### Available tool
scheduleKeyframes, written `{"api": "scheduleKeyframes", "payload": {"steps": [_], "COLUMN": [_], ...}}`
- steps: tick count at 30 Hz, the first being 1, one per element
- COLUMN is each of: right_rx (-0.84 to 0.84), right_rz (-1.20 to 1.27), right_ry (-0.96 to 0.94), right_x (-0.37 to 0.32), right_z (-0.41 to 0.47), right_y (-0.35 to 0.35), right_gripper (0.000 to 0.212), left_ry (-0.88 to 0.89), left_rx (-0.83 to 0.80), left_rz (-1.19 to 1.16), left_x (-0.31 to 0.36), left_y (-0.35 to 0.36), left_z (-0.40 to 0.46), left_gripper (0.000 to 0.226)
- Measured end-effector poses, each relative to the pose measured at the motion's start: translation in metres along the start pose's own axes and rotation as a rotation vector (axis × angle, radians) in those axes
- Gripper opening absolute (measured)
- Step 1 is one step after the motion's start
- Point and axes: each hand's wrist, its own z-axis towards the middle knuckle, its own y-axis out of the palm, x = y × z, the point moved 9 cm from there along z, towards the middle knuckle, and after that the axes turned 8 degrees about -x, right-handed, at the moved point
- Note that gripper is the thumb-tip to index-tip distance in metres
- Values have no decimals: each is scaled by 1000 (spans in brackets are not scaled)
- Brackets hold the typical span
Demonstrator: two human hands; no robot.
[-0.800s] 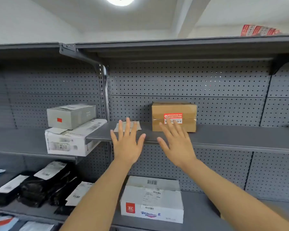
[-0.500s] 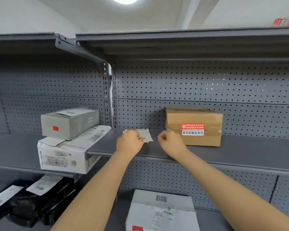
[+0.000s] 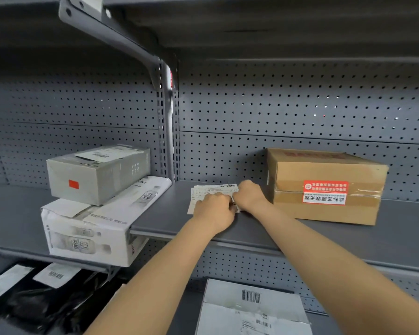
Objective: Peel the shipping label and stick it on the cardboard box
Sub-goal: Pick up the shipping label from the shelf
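Observation:
A white shipping label (image 3: 207,191) lies flat on the grey metal shelf (image 3: 288,228), left of a brown cardboard box (image 3: 324,175) with a red and white sticker on its front. My left hand (image 3: 214,211) and my right hand (image 3: 250,195) rest on the label's near right part, fingers curled down onto the paper. The two hands touch each other over the label's right edge. Most of the label's lower half is hidden under them. The box stands just right of my right hand, apart from it.
A grey box (image 3: 94,172) sits on a white box (image 3: 92,228) on the lower left shelf. Black mailer bags (image 3: 41,301) with labels lie at the bottom left. A white parcel (image 3: 252,310) sits on the bottom shelf. A pegboard back wall and an upper shelf bound the space.
My hands went from spread open in front of the shelf to curled down on the label. The view has moved closer to the shelf.

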Motion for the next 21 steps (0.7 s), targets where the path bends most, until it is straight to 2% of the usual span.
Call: {"api": "scheduleKeyframes", "payload": {"steps": [4, 8, 13, 16, 19, 21], "right_rx": [97, 214, 253, 291, 308, 310], "right_rz": [-12, 97, 153, 202, 288, 359], "right_ry": [26, 1, -44, -132, -242, -312], "right_x": [2, 7, -1, -10, -15, -14], "right_z": [3, 7, -5, -21, -52, -83], "right_y": [-6, -14, -27, -42, -60, -72], "right_gripper": [34, 17, 16, 20, 9, 5], "left_ry": [23, 42, 47, 58, 66, 135], "left_rx": [21, 53, 98, 253, 529, 677], "left_rz": [-14, -24, -60, -211, -311, -396], "left_x": [2, 6, 6, 8, 16, 32], "left_y": [-1, -4, -10, -29, -63, -86], "left_z": [1, -2, -7, -17, -41, -63], "left_gripper": [35, 35, 34, 30, 41, 45]}}
